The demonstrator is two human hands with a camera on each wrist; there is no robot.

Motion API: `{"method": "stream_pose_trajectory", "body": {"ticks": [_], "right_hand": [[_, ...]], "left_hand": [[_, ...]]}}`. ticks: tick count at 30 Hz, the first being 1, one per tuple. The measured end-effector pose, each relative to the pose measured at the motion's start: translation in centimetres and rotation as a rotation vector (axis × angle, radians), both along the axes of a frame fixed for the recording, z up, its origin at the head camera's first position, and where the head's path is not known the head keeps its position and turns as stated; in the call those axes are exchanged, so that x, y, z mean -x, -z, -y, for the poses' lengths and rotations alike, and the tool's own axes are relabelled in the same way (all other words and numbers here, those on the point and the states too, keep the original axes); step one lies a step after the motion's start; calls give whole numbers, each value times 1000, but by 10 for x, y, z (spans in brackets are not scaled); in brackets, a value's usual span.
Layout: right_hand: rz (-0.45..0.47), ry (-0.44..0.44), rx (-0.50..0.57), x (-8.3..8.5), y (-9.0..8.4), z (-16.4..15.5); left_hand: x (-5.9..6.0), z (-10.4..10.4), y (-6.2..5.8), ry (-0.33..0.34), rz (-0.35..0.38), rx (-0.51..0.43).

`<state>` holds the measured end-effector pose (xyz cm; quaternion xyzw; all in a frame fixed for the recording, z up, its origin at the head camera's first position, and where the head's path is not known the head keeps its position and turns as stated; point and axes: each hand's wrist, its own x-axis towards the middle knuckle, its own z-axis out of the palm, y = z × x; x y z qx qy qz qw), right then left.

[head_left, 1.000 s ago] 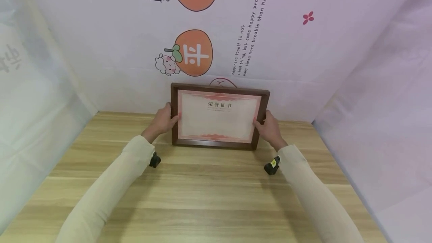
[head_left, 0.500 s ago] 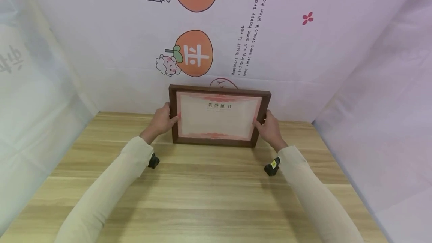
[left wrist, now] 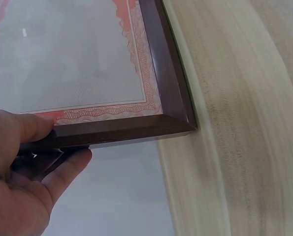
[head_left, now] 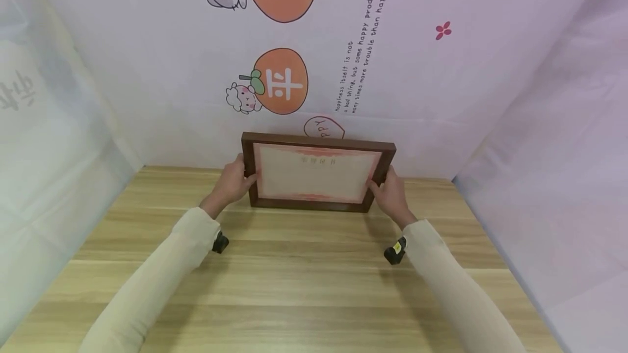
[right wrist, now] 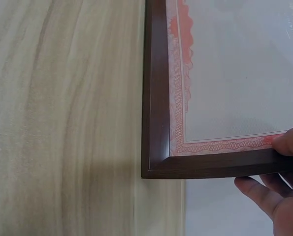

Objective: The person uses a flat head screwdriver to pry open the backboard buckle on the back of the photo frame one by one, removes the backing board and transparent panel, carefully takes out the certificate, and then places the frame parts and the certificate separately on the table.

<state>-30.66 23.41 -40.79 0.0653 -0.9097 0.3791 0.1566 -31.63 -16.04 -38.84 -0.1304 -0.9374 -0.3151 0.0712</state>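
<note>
A dark brown picture frame [head_left: 314, 140] with a pink-bordered certificate [head_left: 314, 180] inside stands near upright at the back of the wooden table [head_left: 304, 277]. At its left side, my left hand [head_left: 230, 183] grips the frame, thumb on the front moulding and fingers behind. My right hand [head_left: 390, 194] pinches the opposite side in the same way. In the left wrist view, the thumb overlaps the certificate's red border, and the frame's lower corner [left wrist: 178, 118] is right at the wood surface. The right wrist view shows the other lower corner [right wrist: 156, 167] close over the table.
A white printed sheet [head_left: 392, 80] with cartoon fruit and lettering rises behind the frame. White sheets also hang along the left [head_left: 44, 140] and right [head_left: 549, 178] table edges. Small black wrist cameras [head_left: 395, 251] sit under both sleeves.
The frame has tilted up more steeply, its top edge coming toward me and its lower edge shifting slightly toward the back sheet. Both hands keep their hold. The head view has shifted slightly.
</note>
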Motion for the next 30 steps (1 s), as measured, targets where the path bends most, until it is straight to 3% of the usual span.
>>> {"method": "stream_pose_trajectory", "body": {"ticks": [11,17,22,30], "right_hand": [[-62,-4,-36,-8,5,0],[-24,1,-106,-15,2,-3],[-24,37,-206,-20,1,-7],[-22,7,-210,-25,1,-11]], "left_hand": [[-9,3,8,33,-71,-39],[-12,6,8,56,-113,35],[-17,9,6,45,-96,103],[-26,11,0,58,-107,109]]}}
